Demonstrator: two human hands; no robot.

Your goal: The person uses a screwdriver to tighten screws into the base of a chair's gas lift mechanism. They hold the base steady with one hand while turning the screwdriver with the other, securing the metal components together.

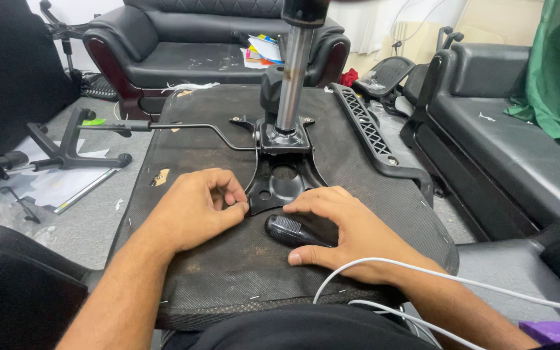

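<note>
A white cable [422,275] is draped over the right forearm at the near edge of the upturned chair seat [215,259]. The right hand [351,236] is laid loosely curled over a black tool handle [286,230], fingers partly around it. The left hand [199,207] is pinched shut, fingertips at the near left corner of the black mounting plate [283,181]. Beyond, the gas-lift column [291,78] stands upright at the seat's middle; a lever [183,127] extends toward its left edge. Farthest, a black sofa [189,45] is seen.

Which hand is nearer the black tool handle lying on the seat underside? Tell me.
Right. The right hand cups over the black tool handle, touching it. The left hand rests apart to its left, fingertips at the metal mounting plate.
</note>
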